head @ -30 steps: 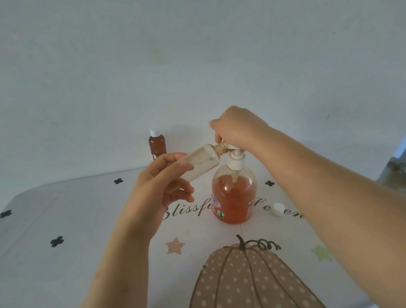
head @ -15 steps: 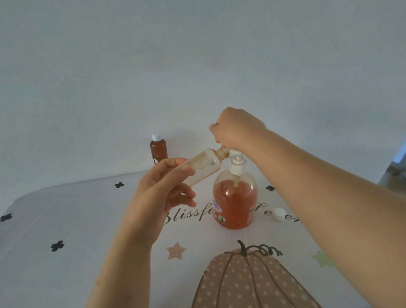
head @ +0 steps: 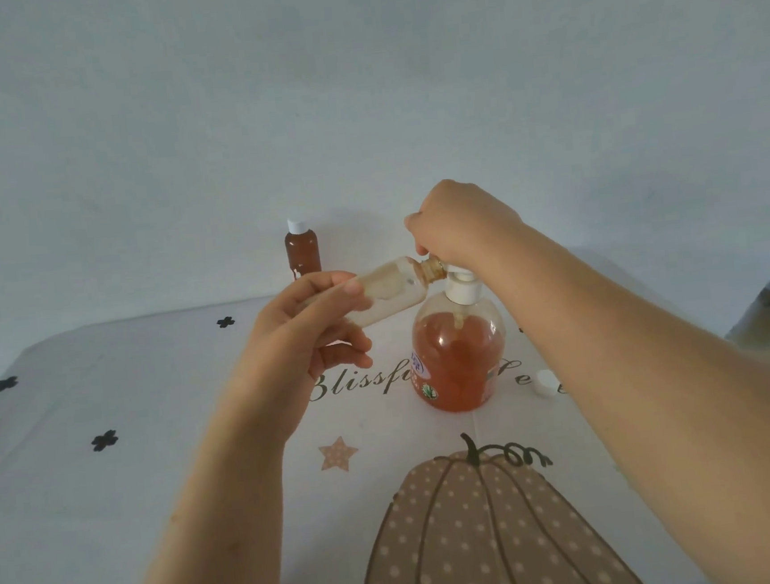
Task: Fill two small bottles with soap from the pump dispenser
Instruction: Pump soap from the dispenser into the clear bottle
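Mid-frame, left hand (head: 303, 341) grips the tilted bottle (head: 388, 294); right hand (head: 460, 220) clasps the pump (head: 462, 290). A slipped neck could spill soap.

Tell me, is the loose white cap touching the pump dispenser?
Apart. The head view shows bare tablecloth with printed letters between the white cap and the pump dispenser.
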{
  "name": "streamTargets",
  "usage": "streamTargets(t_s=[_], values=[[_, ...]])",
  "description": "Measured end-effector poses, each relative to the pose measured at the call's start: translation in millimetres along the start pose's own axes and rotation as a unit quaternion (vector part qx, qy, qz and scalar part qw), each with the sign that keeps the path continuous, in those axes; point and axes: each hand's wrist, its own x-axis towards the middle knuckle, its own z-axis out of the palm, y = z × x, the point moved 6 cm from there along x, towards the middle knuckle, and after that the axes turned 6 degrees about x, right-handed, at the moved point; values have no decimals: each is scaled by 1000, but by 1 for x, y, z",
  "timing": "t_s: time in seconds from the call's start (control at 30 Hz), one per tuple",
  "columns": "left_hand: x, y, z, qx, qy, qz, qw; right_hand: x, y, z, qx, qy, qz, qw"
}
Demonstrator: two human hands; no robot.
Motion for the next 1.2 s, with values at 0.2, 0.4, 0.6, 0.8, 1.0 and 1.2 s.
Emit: streamTargets(t_s=[0.2,0.4,0.6,0.8,1.0,1.2], values=[[-3,4,3,-8,-3,10,1000,-5,-2,-4,6,10,-7,1000],[-8,12,10,-28,-28,25,999,-11,-11,-20,-10,19,-26,999],[-9,12,10,-37,-33,16,999,-13,-13,-16,7,-1,-30,1000],[-6,10,9,-39,-30,10,999,-11,-14,-14,1,-10,-32,999],[-3,8,5,-25,-45,2,999,-4,-10,-6,-9,-9,-40,999],[0,4,2,-20,-38,3,999,4,-2,5,-6,-21,-27,999]])
